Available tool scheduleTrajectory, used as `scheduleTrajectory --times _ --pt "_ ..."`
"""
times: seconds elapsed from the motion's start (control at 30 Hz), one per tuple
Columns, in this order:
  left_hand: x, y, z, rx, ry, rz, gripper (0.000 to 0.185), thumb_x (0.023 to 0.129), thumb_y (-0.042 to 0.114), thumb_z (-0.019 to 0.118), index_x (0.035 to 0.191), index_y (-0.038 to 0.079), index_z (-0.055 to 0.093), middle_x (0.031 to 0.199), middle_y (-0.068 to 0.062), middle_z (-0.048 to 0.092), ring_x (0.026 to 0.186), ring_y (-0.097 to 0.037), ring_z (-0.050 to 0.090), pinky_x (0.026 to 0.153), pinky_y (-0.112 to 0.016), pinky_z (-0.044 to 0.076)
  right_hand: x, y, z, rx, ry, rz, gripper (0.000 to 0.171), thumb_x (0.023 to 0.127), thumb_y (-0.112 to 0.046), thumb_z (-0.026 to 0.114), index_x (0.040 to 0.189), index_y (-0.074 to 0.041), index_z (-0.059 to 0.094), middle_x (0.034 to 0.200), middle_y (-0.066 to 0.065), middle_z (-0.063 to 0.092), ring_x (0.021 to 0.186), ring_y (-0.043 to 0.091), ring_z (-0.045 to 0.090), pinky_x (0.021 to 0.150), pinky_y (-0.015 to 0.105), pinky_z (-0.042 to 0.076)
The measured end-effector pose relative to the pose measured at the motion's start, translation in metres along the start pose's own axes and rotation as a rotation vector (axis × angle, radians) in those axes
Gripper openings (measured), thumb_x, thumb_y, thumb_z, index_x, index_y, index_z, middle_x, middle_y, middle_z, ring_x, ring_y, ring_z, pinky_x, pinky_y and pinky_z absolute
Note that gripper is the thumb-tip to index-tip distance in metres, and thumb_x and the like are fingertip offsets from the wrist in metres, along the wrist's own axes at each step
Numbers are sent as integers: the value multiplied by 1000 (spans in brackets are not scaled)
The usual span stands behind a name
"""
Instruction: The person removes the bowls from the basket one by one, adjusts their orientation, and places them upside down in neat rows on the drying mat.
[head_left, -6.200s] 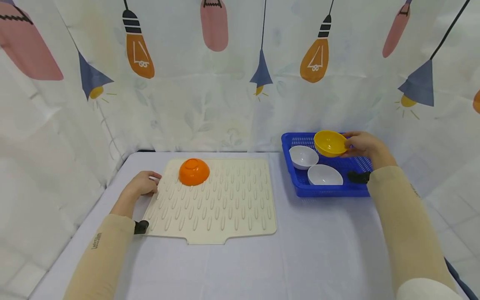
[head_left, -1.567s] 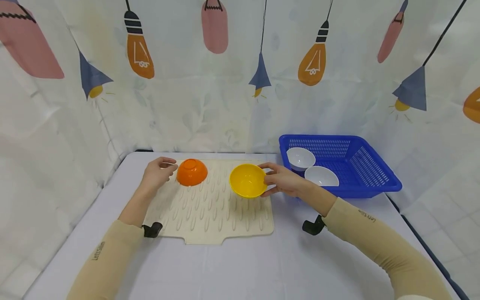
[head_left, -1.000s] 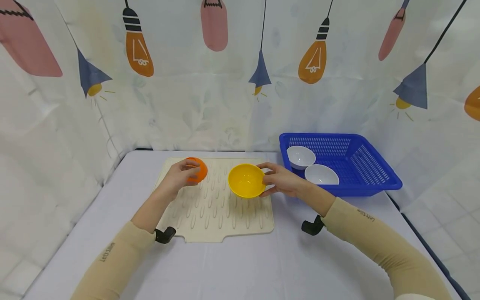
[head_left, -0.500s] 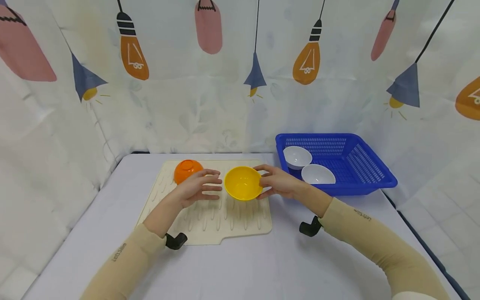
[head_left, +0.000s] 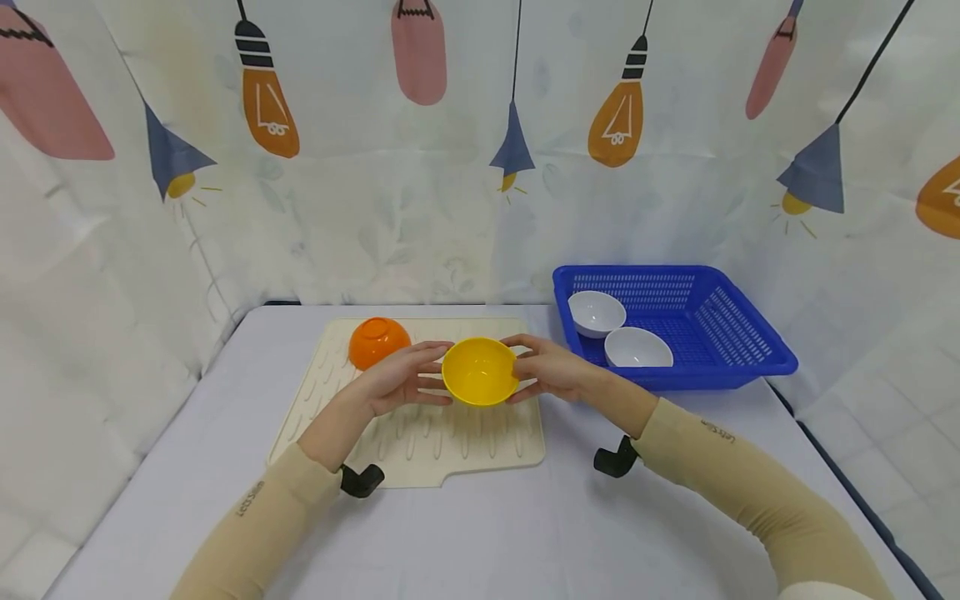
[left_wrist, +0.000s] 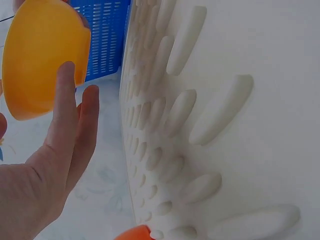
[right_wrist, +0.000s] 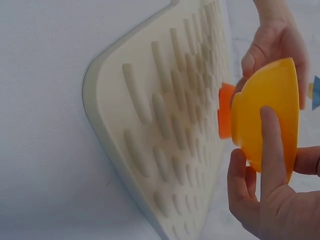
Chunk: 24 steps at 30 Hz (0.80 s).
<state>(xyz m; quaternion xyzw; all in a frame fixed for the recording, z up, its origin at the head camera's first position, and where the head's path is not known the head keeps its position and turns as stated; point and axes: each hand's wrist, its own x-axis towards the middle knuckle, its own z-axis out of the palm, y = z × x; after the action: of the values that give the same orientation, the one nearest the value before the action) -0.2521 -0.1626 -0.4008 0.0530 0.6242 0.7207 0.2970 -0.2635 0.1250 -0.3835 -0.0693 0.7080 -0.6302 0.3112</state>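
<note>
Above the cream ridged mat (head_left: 480, 450), a yellow bowl (head_left: 478, 372) hangs in the air, its mouth facing me. My right hand (head_left: 558, 369) grips its right rim, thumb over the edge and fingers along the outside. On the opposite side, my left hand (head_left: 397, 379) has its fingers stretched out to the bowl's left wall; in the left wrist view these fingers (left_wrist: 64, 105) lie straight along the yellow surface, and firm contact is hard to judge. Upside down on the mat's far left part sits an orange bowl (head_left: 377, 342), partly behind the left hand.
A blue perforated basket (head_left: 697, 382) stands at the back right with two white bowls, the rear one (head_left: 597, 314) and the front one (head_left: 639, 348), at its left side. A white cloth (head_left: 495, 542) covers the table. Printed curtains hang behind.
The right hand has carried the yellow bowl from the basket to above the mat. My left hand has left the mat's left edge and moved right, past the orange bowl, to the yellow bowl.
</note>
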Motion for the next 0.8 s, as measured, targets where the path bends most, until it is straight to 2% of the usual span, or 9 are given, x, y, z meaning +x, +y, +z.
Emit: scheduleTrajectory --times 0.3,0.5,0.8 --pt "4 -2 3 -17 1 -1 57 108 36 53 155 7 39 145 -22 50 117 -40 64 96 -51 54 0 1 3 6 14 8 63 96 5 54 155 -11 38 135 25 54 104 34 66 85 46 60" --pt "10 -2 5 -36 -19 10 59 110 31 51 158 4 31 136 -21 57 111 -36 67 100 -55 50 1 1 3 39 15 -9 60 98 4 53 154 -11 38 138 23 51 105 34 64 87 46 59" --pt "12 -2 3 -56 -28 -12 66 110 31 52 161 4 20 135 -22 57 109 -35 68 100 -52 51 2 1 3 46 19 0 60 96 3 52 153 -11 40 138 23 50 104 33 64 86 46 59"
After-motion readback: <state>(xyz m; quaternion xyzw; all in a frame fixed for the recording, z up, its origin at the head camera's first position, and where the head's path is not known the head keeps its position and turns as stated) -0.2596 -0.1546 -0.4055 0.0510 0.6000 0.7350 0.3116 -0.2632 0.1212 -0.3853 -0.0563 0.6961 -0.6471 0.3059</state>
